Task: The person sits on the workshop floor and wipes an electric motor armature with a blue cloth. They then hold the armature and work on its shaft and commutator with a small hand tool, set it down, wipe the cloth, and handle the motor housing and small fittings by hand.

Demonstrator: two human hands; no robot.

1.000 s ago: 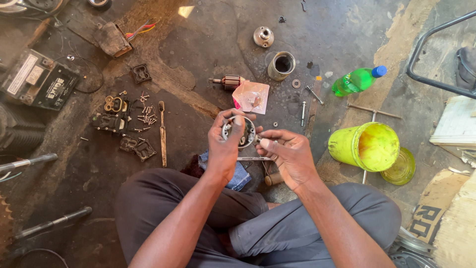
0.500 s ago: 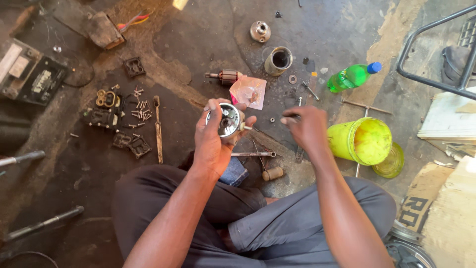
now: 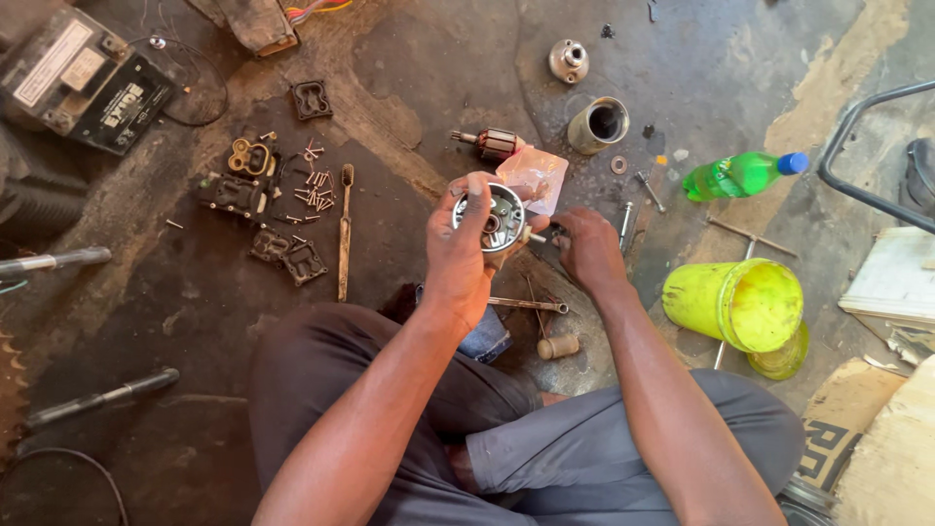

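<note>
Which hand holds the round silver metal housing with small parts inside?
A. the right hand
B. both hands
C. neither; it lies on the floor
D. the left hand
D: the left hand grips the round silver metal housing, while the right hand reaches down to the floor beside it.

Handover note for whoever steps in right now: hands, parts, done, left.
Left hand: fingers wrapped around a round metal motor end housing, held up, open face to camera.
Right hand: low on the floor beside the housing, holding nothing that can be made out.
Armature and metal can lie apart on the floor; screws heaped left.
Done: unit is apart.
Left: nothing refitted.
</note>
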